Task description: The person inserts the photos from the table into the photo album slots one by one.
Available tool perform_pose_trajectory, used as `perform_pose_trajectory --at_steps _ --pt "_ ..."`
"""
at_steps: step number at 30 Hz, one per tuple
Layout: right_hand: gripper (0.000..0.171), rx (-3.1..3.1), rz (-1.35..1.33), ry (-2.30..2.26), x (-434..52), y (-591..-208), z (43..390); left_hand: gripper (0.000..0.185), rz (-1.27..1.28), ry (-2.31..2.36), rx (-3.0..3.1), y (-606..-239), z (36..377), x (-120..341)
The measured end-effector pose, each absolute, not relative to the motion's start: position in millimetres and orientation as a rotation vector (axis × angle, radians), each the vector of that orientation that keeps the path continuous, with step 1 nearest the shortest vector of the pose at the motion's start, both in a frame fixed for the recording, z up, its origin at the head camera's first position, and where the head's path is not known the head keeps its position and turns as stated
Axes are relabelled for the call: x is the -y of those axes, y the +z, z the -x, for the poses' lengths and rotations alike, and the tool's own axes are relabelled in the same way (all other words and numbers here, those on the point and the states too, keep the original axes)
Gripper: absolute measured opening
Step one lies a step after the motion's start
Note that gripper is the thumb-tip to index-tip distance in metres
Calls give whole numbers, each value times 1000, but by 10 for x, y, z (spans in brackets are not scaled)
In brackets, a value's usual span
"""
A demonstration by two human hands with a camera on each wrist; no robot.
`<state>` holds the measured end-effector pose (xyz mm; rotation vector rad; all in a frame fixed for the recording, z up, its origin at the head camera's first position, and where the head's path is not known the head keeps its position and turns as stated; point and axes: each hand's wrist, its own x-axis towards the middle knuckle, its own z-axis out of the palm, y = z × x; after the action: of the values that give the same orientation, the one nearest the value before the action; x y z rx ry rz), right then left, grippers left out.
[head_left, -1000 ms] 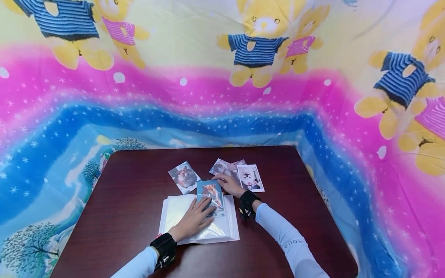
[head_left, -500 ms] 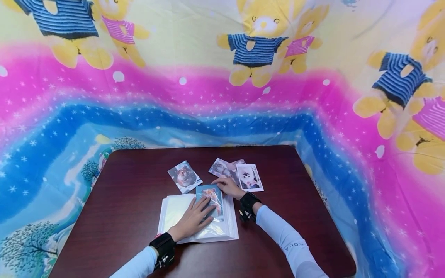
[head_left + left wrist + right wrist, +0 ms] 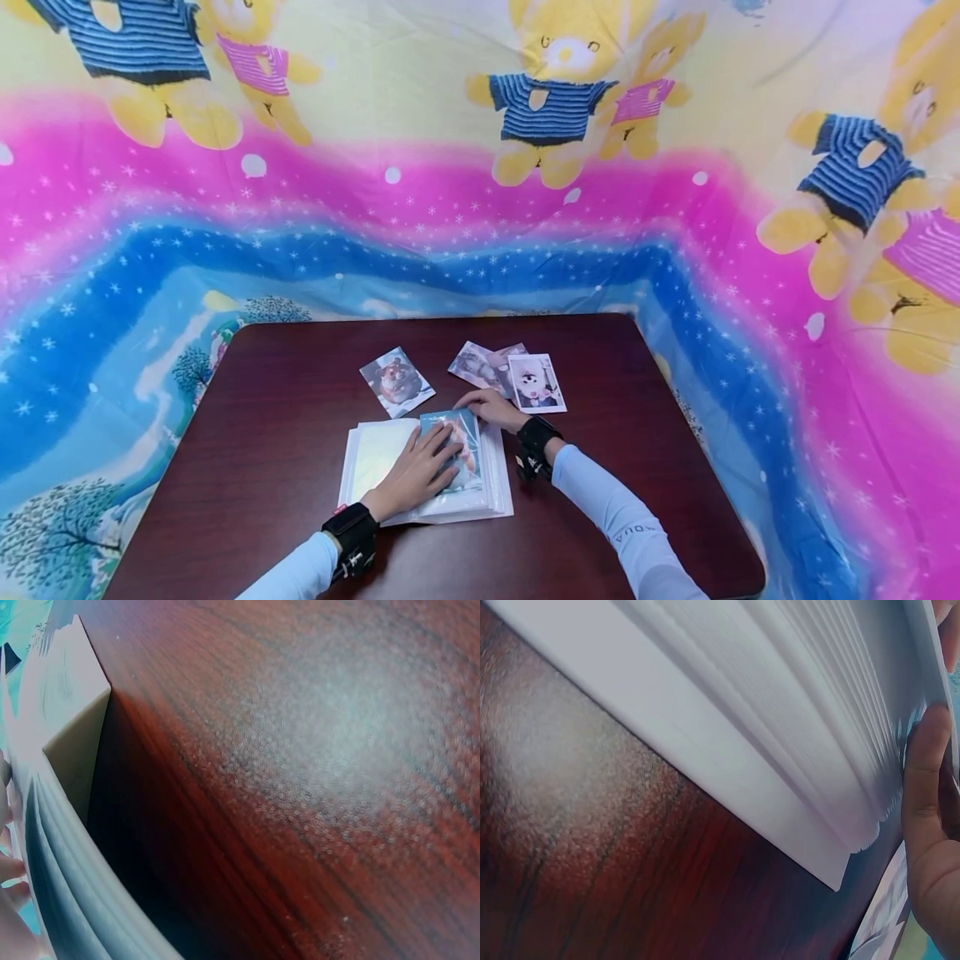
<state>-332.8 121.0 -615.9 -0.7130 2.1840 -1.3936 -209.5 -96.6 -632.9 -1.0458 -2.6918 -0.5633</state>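
Note:
A photo album (image 3: 375, 454) with clear pocket pages lies spread on the table. In its right-hand page sits a photo of an animal on a blue ground (image 3: 461, 433), with its top edge near the page's top. My left hand (image 3: 416, 471) rests over that page, fingers spread and fairly straight across the photo. My right hand (image 3: 491, 408) pinches the photo at its top right corner. In the right wrist view the right thumb (image 3: 926, 765) lies against the page edge, beside the album's stacked pages (image 3: 802, 735); the other fingers are mostly hidden.
Beyond the album lies a loose photo of a hamster-like animal (image 3: 397, 382). To its right, a white-bordered photo (image 3: 537, 383) overlaps other photos (image 3: 480, 365). The dark wood table (image 3: 285, 392) stands against a printed cloth (image 3: 450, 208).
The blue photo has slid down, toward the person, into the page pocket. My right hand has followed it slightly downward; my left hand has stayed in place.

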Motion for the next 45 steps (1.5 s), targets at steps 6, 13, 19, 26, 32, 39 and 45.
perform_pose_trajectory --at_steps 6,13,19,26,32,39,45 --pt "32 -2195 755 -1332 -1203 -6132 3344 44 1019 -526 2755 -6286 2102 956" --pt "32 -2225 733 -1400 -1167 -6079 3250 44 1000 -594 2699 -6298 2111 948" --pt "40 -2034 497 -1740 -974 -5869 2980 48 766 -959 2557 -6127 2096 893" --pt "41 -1797 602 -1847 -557 -5712 2679 56 150 -1562 2541 -5708 2076 1064" --pt "39 -1984 842 -1565 -360 -5755 2510 48 -97 -1544 2616 -5552 2144 1386" --pt "39 -2231 1023 -1330 -462 -5945 2453 55 -208 -1430 2679 -5709 2101 1596" --pt "41 -2368 1160 -1278 -777 -6019 2518 64 -242 -1357 2730 -5875 2059 1700"
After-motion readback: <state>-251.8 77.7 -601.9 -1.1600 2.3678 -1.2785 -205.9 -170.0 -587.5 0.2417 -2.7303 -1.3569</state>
